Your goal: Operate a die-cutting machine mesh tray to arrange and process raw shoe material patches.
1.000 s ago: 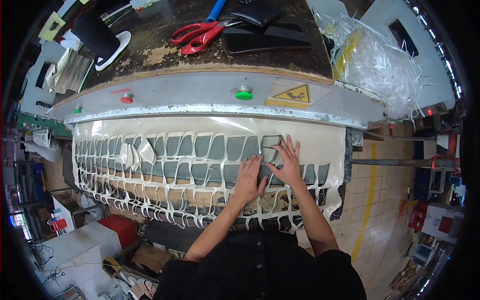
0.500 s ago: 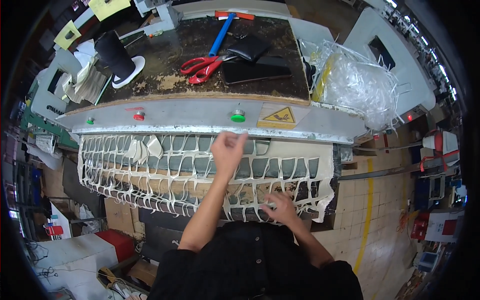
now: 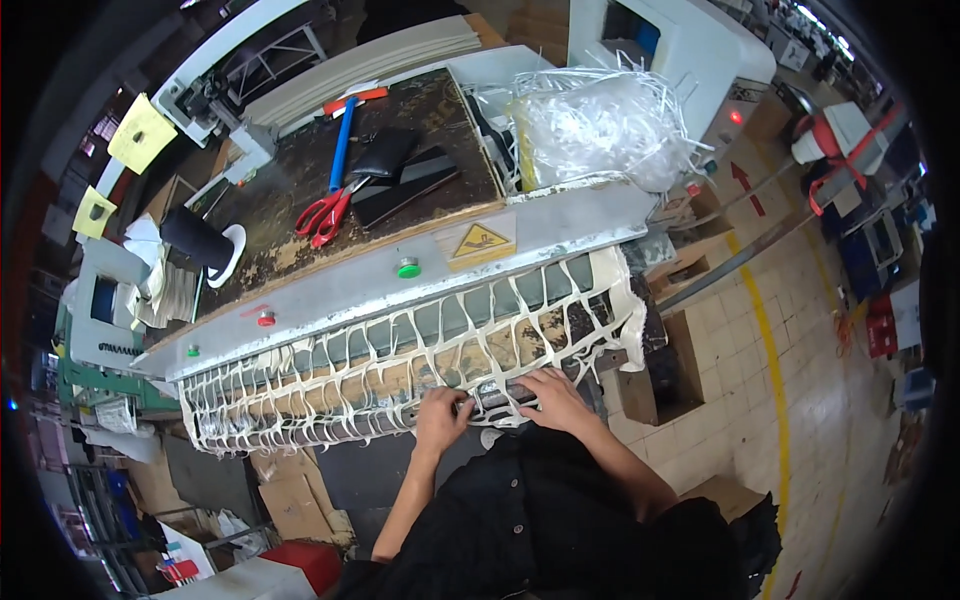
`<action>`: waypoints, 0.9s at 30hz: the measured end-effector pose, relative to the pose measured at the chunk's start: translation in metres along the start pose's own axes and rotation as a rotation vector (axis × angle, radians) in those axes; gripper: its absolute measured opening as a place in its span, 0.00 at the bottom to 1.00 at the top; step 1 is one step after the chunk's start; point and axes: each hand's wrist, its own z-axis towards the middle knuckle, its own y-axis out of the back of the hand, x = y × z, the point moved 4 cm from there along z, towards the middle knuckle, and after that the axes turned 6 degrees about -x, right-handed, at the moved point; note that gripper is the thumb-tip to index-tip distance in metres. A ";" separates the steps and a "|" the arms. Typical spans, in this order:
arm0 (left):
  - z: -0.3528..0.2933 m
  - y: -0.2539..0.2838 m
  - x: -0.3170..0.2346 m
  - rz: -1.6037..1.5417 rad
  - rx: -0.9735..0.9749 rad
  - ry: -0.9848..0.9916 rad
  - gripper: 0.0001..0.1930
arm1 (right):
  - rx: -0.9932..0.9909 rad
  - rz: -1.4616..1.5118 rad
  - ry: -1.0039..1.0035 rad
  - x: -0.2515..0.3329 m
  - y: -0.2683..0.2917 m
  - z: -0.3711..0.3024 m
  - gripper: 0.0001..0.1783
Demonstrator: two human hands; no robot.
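A cream-coloured sheet with rows of openings cut out of it, a web of thin strips [image 3: 418, 352], lies over the worn bed below the machine's grey front beam. At the web's near edge, close to my body, my left hand [image 3: 440, 420] has its fingers curled in on the strips. Just right of it, my right hand [image 3: 558, 402] bends over the same edge, fingers closed on the strips. Their fingertips are partly hidden. Several loose cream pieces [image 3: 285, 357] lie on the web toward the far left, tucked near the beam.
The beam [image 3: 340, 285] carries green and red buttons and a yellow warning sign. On its top board lie red-handled scissors [image 3: 322, 218], a blue-handled hammer [image 3: 343, 145], a black wallet [image 3: 385, 153], a phone [image 3: 408, 188] and a dark thread cone [image 3: 195, 238]. A clear plastic bag [image 3: 610, 130] sits right.
My left hand has come down from beside the beam to the web's near edge, and my right hand now grips there too. The web has shifted toward me. The view has turned and moved right.
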 end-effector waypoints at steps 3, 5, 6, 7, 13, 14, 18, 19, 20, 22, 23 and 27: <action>-0.006 -0.004 -0.005 0.175 0.071 -0.143 0.13 | 0.013 -0.038 -0.015 -0.003 -0.014 0.008 0.29; -0.010 -0.014 -0.009 0.244 0.123 -0.091 0.16 | 0.012 -0.086 -0.034 -0.005 -0.019 0.012 0.27; -0.009 -0.015 -0.010 0.246 0.118 -0.088 0.16 | 0.011 -0.136 -0.060 -0.007 -0.021 0.015 0.26; -0.010 -0.017 -0.013 0.236 0.080 -0.085 0.16 | -0.002 -0.137 -0.067 -0.010 -0.022 0.013 0.24; 0.003 -0.018 -0.008 0.205 -0.022 -0.007 0.13 | 0.001 -0.204 -0.052 -0.013 -0.026 0.028 0.20; 0.004 -0.018 -0.009 0.204 -0.022 -0.004 0.13 | 0.014 -0.200 -0.047 -0.013 -0.025 0.032 0.20; -0.003 -0.019 -0.006 0.196 -0.044 -0.006 0.13 | 0.032 -0.209 -0.057 -0.014 -0.027 0.020 0.20; -0.014 -0.022 -0.006 0.172 0.004 0.002 0.12 | 0.048 -0.210 -0.059 -0.016 -0.029 0.009 0.21; -0.018 -0.023 -0.005 0.151 0.048 0.014 0.12 | 0.104 -0.170 -0.090 -0.018 -0.033 -0.003 0.23; -0.015 -0.018 -0.005 0.148 0.205 0.021 0.13 | 0.052 -0.137 0.004 -0.012 -0.024 -0.016 0.19; -0.015 -0.021 -0.006 0.142 0.361 0.025 0.13 | 0.058 -0.137 -0.001 -0.018 -0.017 -0.014 0.19; 0.050 -0.034 -0.013 -0.010 -0.009 0.125 0.17 | 0.117 0.224 -0.189 -0.040 0.000 0.014 0.14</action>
